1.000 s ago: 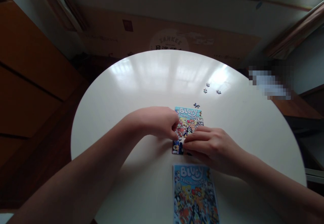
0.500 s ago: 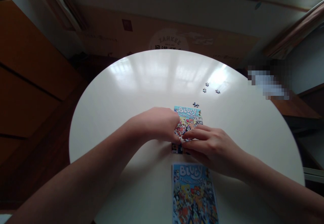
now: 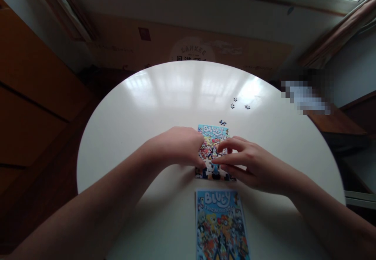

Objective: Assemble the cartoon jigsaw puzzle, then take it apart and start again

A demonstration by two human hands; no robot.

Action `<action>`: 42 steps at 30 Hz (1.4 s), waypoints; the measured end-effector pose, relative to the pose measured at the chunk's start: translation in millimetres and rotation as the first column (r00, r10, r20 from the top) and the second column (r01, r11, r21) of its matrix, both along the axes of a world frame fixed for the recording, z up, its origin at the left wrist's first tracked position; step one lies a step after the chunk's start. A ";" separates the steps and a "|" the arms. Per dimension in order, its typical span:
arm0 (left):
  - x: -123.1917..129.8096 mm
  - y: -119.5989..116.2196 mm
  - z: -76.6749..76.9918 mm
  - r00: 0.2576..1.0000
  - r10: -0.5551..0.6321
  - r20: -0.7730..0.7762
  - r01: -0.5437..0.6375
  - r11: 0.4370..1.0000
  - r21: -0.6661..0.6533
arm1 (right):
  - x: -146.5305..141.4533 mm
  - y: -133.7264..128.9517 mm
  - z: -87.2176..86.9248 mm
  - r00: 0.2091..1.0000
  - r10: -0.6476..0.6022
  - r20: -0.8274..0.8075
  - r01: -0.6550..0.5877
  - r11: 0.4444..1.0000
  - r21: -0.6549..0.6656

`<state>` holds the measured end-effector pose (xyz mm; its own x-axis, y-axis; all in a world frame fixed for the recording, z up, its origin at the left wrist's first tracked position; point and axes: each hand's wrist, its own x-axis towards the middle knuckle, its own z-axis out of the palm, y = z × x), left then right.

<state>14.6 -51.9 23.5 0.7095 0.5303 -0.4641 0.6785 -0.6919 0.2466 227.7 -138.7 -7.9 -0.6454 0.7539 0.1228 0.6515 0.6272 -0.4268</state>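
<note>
A small jigsaw puzzle [image 3: 213,130] with a blue "Bluey" title strip and crowded cartoon figures lies on the white table, mostly put together. Over its left edge rests my left hand [image 3: 183,146], bent at the wrist, with the thumb on the lower left part; it grips the puzzle's side, and most of its fingers are hidden. From the right my right hand [image 3: 249,162] reaches over the puzzle, fingers apart, its index fingertip at the lower middle and no piece visible in it. Just above the top edge lies a loose puzzle piece [image 3: 223,122].
Three more loose pieces [image 3: 247,106] lie farther back on the right. Nearer me is a printed picture sheet [image 3: 221,221] with the same design. The round white table [image 3: 123,134] has a curved far edge facing a wall and window. A blurred patch [image 3: 307,97] sits beyond its right side.
My right hand's fingers have spread and drawn back slightly right, uncovering the lower part of the puzzle. My left hand stays at the left edge. The whole view has shifted a little.
</note>
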 end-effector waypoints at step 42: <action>-18.3 35.7 -7.2 0.987 -0.001 0.160 0.039 0.971 -0.234 | 20.8 22.5 -12.4 0.955 0.018 -0.295 -0.037 0.998 -0.058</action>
<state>-3.7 -16.2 16.3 0.7932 0.4042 -0.4555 0.6043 -0.6146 0.5070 248.6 -116.2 -20.3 -0.6086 0.7484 0.2636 0.4739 0.6093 -0.6357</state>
